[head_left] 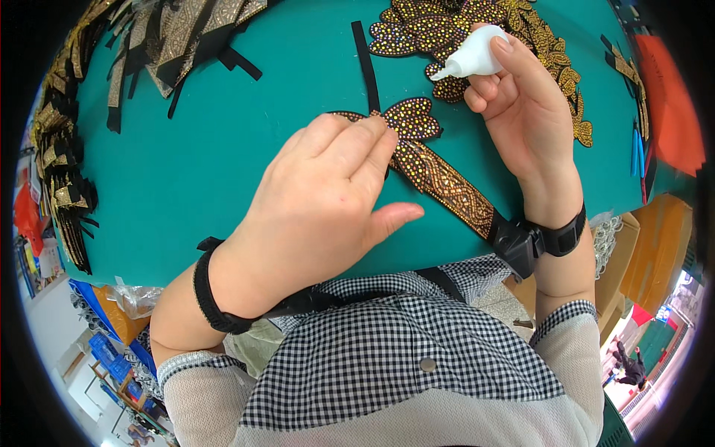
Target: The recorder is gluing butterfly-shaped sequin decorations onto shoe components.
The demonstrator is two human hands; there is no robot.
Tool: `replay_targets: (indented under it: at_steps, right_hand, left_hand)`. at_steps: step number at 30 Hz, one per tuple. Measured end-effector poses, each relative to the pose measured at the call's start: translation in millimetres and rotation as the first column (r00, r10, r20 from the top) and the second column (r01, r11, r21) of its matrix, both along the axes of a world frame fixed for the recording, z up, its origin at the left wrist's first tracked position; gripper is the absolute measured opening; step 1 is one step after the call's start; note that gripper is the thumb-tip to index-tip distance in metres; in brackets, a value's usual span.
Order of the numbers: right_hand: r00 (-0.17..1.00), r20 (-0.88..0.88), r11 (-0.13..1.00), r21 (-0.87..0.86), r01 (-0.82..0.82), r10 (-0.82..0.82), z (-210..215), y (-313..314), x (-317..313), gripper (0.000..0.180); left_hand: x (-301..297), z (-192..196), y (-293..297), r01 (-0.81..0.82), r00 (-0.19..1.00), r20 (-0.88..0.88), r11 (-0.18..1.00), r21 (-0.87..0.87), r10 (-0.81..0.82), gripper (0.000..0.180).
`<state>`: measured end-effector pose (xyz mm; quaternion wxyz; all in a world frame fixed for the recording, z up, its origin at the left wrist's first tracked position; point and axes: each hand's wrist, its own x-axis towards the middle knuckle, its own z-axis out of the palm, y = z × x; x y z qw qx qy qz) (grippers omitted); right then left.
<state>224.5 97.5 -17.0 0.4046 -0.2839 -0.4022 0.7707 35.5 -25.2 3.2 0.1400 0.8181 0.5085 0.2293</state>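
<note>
My right hand (521, 112) grips a small white squeeze bottle (478, 54), its narrow nozzle tilted down to the left. On the green table, my left hand (328, 167) lies over a black ornament piece (412, 119) with petal shapes and gold and coloured dots. Its fingertips press on the middle of the piece, while the thumb stretches away and the palm side stays hidden. A dotted, gold-patterned band (454, 190) runs from the ornament toward the lower right. A plain black strip (365, 63) reaches away from it at the far side.
Several dotted petal-shaped pieces (424, 30) lie at the back, beside a pile of gold ones (547, 56). Gold-and-black strap pieces (179, 37) lie at the back left, with more along the left edge (63, 171). Blue pen-like sticks (637, 153) are at the right.
</note>
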Motion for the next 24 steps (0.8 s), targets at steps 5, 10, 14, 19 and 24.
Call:
replay_targets:
  at_steps: [5, 10, 14, 19, 24]
  right_hand:
    - [0.999, 0.027, 1.000, -0.016, 0.021, -0.021, 4.0, -1.8, -0.4, 0.022]
    - [1.000, -0.007, 0.999, -0.045, 0.012, -0.012, 2.8, 0.2, 5.0, 0.023]
    - [0.993, -0.113, 0.998, -0.068, 0.013, -0.020, 4.8, 2.4, 13.6, 0.025]
    - [0.956, -0.218, 0.978, -0.110, 0.176, -0.196, 18.7, -1.9, 24.1, 0.031]
    - [0.939, -0.287, 0.982, -0.046, 0.185, -0.190, 31.9, 1.5, 58.8, 0.031]
  left_hand:
    - [4.6, -1.0, -5.4, -0.019, 0.997, -0.077, 0.999, -0.025, 0.017, 0.063]
    - [5.4, -7.8, -12.5, 0.010, 0.996, -0.090, 1.000, 0.019, -0.008, 0.065]
    - [5.6, -3.7, -10.6, 0.020, 0.998, -0.053, 0.998, -0.064, -0.024, 0.065]
    - [6.7, -3.3, -11.5, -0.021, 0.997, -0.076, 0.999, -0.033, 0.018, 0.062]
    - [2.9, -2.7, -8.3, -0.038, 0.997, -0.058, 0.998, 0.050, 0.041, 0.056]
